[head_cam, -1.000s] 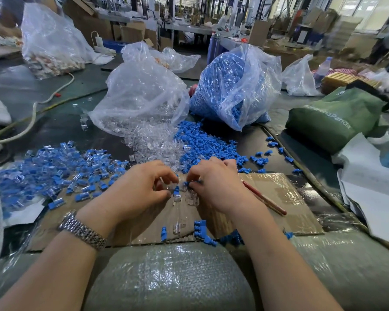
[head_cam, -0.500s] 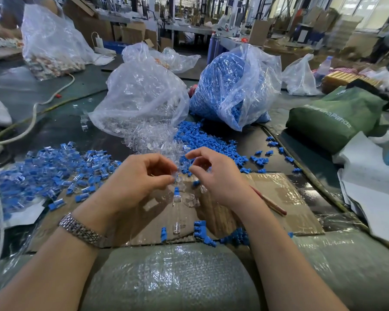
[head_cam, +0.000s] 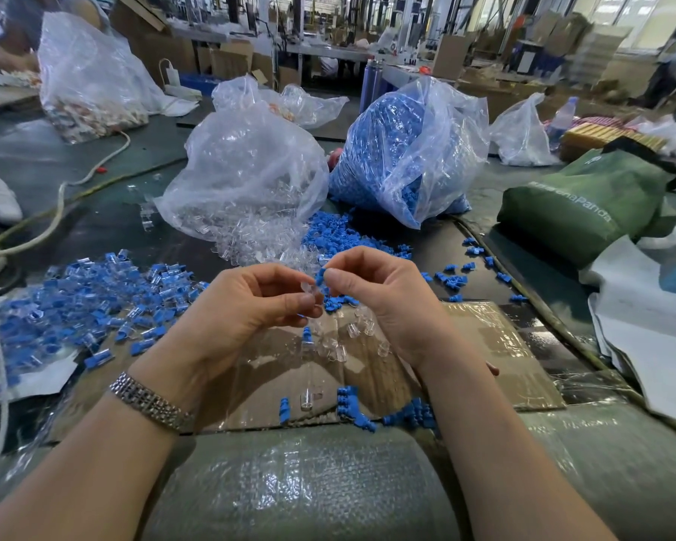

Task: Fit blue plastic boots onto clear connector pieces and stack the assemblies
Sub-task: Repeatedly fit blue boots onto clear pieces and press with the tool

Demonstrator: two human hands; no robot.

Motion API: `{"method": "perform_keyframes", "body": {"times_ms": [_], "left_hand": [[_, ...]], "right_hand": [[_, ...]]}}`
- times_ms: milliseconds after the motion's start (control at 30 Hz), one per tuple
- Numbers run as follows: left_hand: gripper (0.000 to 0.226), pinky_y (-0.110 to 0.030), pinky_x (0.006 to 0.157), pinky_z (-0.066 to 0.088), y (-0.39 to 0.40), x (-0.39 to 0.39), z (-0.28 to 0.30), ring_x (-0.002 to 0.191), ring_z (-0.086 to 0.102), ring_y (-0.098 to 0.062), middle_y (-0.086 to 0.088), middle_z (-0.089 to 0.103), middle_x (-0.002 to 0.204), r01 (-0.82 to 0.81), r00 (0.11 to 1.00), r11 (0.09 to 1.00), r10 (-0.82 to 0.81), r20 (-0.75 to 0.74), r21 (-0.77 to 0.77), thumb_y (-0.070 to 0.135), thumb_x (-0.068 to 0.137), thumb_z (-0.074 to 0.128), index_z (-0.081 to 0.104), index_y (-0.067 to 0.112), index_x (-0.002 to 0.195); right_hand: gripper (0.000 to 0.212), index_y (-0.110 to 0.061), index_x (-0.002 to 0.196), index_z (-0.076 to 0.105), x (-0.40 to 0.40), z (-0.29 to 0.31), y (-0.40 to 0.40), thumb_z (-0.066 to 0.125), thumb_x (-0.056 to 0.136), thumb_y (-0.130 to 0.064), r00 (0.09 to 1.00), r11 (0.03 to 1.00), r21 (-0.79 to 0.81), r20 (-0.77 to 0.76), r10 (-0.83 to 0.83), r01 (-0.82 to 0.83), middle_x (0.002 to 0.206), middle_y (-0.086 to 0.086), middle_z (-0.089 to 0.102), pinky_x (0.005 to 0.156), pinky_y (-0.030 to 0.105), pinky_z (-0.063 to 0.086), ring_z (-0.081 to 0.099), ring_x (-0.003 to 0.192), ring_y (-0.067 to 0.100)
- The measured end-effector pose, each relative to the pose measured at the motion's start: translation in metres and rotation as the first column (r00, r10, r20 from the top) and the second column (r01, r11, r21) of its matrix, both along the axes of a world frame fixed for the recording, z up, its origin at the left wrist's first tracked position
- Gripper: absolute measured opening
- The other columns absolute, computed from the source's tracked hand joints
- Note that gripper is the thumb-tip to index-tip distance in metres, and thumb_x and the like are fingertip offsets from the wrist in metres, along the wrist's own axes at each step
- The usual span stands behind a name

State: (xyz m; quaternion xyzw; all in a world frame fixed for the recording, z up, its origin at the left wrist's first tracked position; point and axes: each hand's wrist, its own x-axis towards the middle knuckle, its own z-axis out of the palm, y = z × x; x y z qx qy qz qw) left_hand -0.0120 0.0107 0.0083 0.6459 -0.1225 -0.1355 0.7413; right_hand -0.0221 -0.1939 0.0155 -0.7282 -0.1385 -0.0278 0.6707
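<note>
Both hands have risen off the cardboard sheet [head_cam: 484, 345] since the earlier frames and now meet at frame centre, above it. Left hand [head_cam: 246, 310]: thumb and forefinger pinched on a clear connector piece [head_cam: 309, 291]. Right hand [head_cam: 383, 290]: fingertips pinched on a blue boot [head_cam: 321, 276], which touches the top of the clear piece; whether it is seated cannot be told. Finished blue-and-clear assemblies [head_cam: 94, 302] lie heaped at centre left. Loose blue boots [head_cam: 340, 236] spill from the bag of blue boots [head_cam: 410, 150] at upper centre; beside it, to the left, the bag of clear pieces [head_cam: 242, 173]. A short row of boots [head_cam: 346, 402] lies at the cardboard's lower edge. Wristwatch [head_cam: 149, 402] on the left wrist; green bag [head_cam: 578, 201] at right.
</note>
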Motion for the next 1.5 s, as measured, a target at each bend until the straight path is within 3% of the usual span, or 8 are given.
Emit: {"method": "perform_keyframes", "body": {"times_ms": [133, 300, 467, 1000, 1100, 1233, 1400, 1500], "left_hand": [[0.021, -0.026, 0.073, 0.060, 0.000, -0.002, 0.002, 0.089, 0.076, -0.030, -0.022, 0.076, 0.099, -0.022, 0.999, 0.999, 0.021, -0.032, -0.031, 0.005, 0.075, 0.077, 0.077, 0.004, 0.095], [0.022, -0.027, 0.074, 0.061, 0.001, -0.002, 0.002, 0.090, 0.076, -0.030, -0.022, 0.076, 0.099, -0.020, 0.999, 0.999, 0.018, -0.040, -0.045, 0.007, 0.072, 0.078, 0.079, 0.007, 0.094], [0.021, -0.025, 0.073, 0.060, 0.000, -0.002, 0.001, 0.089, 0.076, -0.029, -0.022, 0.076, 0.097, -0.011, 1.000, 0.998, 0.009, -0.028, -0.058, 0.007, 0.074, 0.077, 0.080, 0.008, 0.095], [0.021, -0.026, 0.075, 0.060, 0.003, 0.001, -0.003, 0.091, 0.075, -0.028, -0.022, 0.076, 0.102, -0.004, 1.000, 0.999, 0.004, 0.022, -0.034, 0.008, 0.080, 0.077, 0.079, 0.009, 0.101], [0.023, -0.026, 0.076, 0.060, 0.003, 0.003, -0.004, 0.091, 0.075, -0.028, -0.023, 0.075, 0.104, -0.055, 0.998, 0.994, 0.053, -0.018, -0.099, 0.008, 0.076, 0.078, 0.079, 0.006, 0.099], [0.023, -0.026, 0.075, 0.060, 0.003, 0.007, -0.004, 0.092, 0.075, -0.031, -0.026, 0.074, 0.106, -0.092, 0.994, 0.971, 0.076, -0.081, -0.220, 0.002, 0.073, 0.076, 0.078, 0.000, 0.096], [0.019, -0.025, 0.073, 0.060, 0.004, 0.011, -0.005, 0.092, 0.075, -0.029, -0.025, 0.074, 0.109, -0.122, 0.988, 0.957, 0.092, -0.122, -0.263, 0.001, 0.077, 0.073, 0.078, 0.001, 0.095], [0.018, -0.025, 0.074, 0.060, 0.005, 0.012, -0.007, 0.095, 0.075, -0.028, -0.022, 0.074, 0.110, -0.124, 0.989, 0.962, 0.100, -0.108, -0.244, 0.003, 0.079, 0.074, 0.080, 0.007, 0.095]], "right_hand": [[0.003, -0.015, 0.094, 0.073, -0.003, 0.001, 0.002, 0.072, 0.094, -0.013, 1.000, 0.992, -0.123, 0.028, 0.003, 0.001, 0.090, 0.001, 0.072, 0.087, 0.027, 0.054, 0.066, 0.085, 0.008], [0.003, -0.011, 0.099, 0.069, -0.009, 0.004, 0.004, 0.068, 0.097, -0.013, 0.993, 0.947, -0.319, 0.118, -0.008, 0.045, 0.093, 0.011, 0.067, 0.054, 0.006, 0.038, 0.053, 0.056, -0.007], [0.002, -0.008, 0.099, 0.066, -0.012, 0.008, 0.005, 0.064, 0.099, -0.010, 0.987, 0.916, -0.400, 0.156, 0.028, 0.037, 0.085, -0.008, 0.058, 0.066, 0.009, 0.037, 0.050, 0.065, -0.007], [0.013, -0.024, 0.108, 0.063, -0.012, 0.010, -0.006, 0.069, 0.097, -0.024, 0.988, 0.894, -0.427, 0.125, -0.088, 0.134, 0.094, -0.009, 0.064, 0.061, 0.010, 0.043, 0.056, 0.065, -0.011], [0.033, -0.028, 0.115, 0.057, -0.011, 0.007, -0.031, 0.069, 0.092, -0.046, 0.924, 0.676, -0.652, 0.108, -0.367, 0.345, 0.108, -0.011, 0.058, 0.085, 0.026, 0.049, 0.056, 0.096, 0.000], [0.063, -0.017, 0.122, 0.057, -0.012, 0.002, -0.053, 0.074, 0.081, -0.062, 0.855, 0.355, -0.931, -0.118, -0.505, 0.081, 0.126, 0.006, 0.053, 0.101, 0.043, 0.047, 0.051, 0.117, 0.025], [0.031, -0.017, 0.081, 0.062, -0.014, -0.001, -0.046, 0.071, 0.086, -0.046, 0.874, 0.264, -0.961, -0.053, -0.483, 0.087, 0.088, 0.007, 0.063, 0.075, 0.042, 0.055, 0.060, 0.082, 0.023], [0.028, -0.012, 0.081, 0.063, -0.013, 0.001, -0.047, 0.061, 0.093, -0.036, 0.865, 0.409, -0.901, -0.088, -0.494, 0.142, 0.073, 0.004, 0.060, 0.057, 0.036, 0.047, 0.055, 0.063, 0.020]]}}
